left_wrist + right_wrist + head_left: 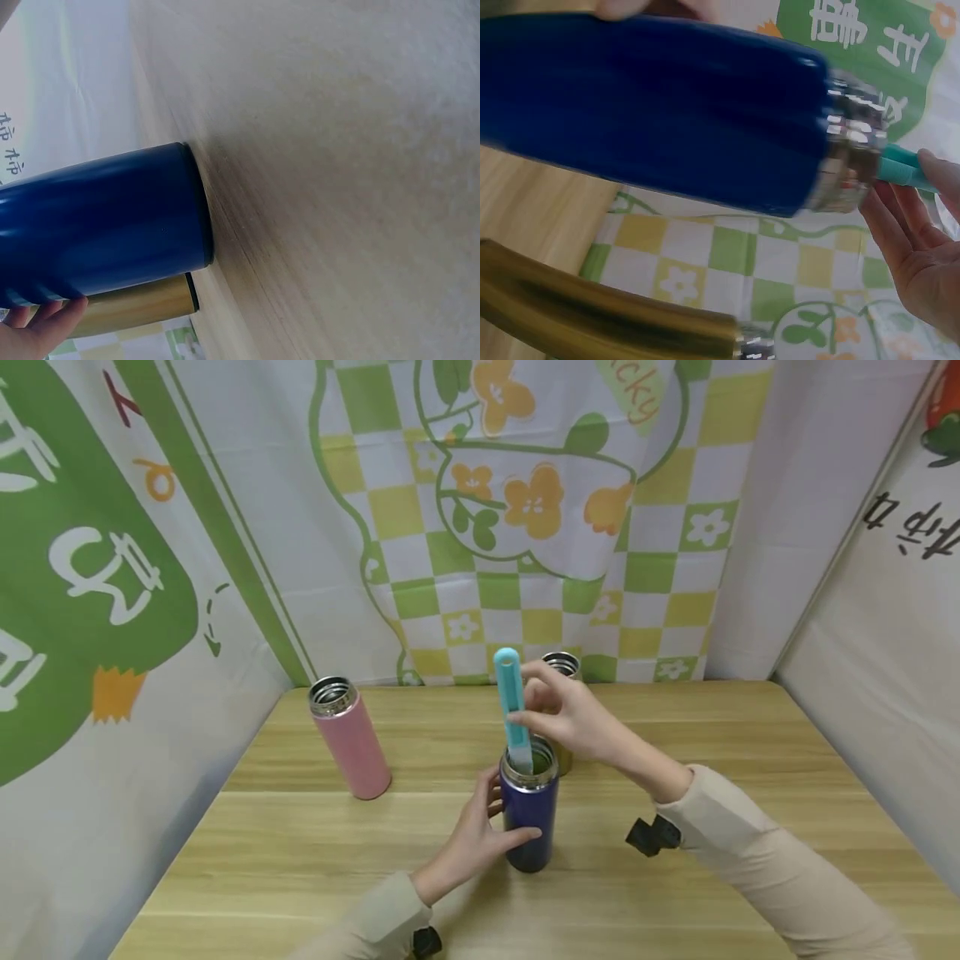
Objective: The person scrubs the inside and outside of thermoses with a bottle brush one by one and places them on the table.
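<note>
Blue bottle (652, 112), right hand (562, 710) pinching turquoise handle (510, 693), curtain (510, 589) lettered "cky"

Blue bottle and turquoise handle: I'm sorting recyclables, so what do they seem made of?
Blue bottle: probably metal with a glossy coating, as its rim gleams silver. Turquoise handle: likely smooth plastic, judging by its even colour and moulded shape.

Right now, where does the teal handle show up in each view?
Head: teal handle just right of centre, held by the right hand above the blue bottle.
Left wrist: not in this picture.
Right wrist: toward the right edge, partly hidden by fingers, beside the blue bottle's metal rim.
Shared landmark: the blue bottle, visible in all three.
</note>
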### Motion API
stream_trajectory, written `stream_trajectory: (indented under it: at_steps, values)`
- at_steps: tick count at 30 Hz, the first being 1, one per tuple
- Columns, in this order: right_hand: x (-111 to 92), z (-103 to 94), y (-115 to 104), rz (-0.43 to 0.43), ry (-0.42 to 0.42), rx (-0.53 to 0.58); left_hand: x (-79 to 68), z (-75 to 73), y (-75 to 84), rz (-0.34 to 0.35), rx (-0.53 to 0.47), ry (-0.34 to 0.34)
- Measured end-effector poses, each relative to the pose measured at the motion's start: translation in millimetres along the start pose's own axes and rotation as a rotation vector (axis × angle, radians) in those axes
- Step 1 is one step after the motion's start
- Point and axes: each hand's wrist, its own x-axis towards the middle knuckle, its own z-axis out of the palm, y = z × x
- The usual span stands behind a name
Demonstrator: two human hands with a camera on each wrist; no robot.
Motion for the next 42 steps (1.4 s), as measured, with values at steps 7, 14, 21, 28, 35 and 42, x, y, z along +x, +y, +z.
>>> stream_trajectory:
  at_steps: [7,14,21,28,35,42]
  values:
    - [-22,6.2,15,0.054,0.113,-0.016,-5.8,5.0,16.7,0.010,0.027,0.008]
    - [-25,6.8,16,0.087,0.146,-0.006,-5.6,7.8,8.9,-0.006,0.026,0.029]
    - [-39,1.0,19,0.082,0.251,0.165,-7.1,0.1,13.5,0.027,0.087,0.047]
    - [-58,-7.7,25,0.069,0.367,0.477,-9.0,-16.3,25.2,0.081,0.197,0.050]
    - [-75,-7.6,33,0.150,0.487,0.646,-9.6,-31.9,12.3,0.236,0.269,0.058]
    - [-99,-1.8,73,0.078,0.478,0.828,-10.8,-46.9,8.6,0.339,0.391,0.018]
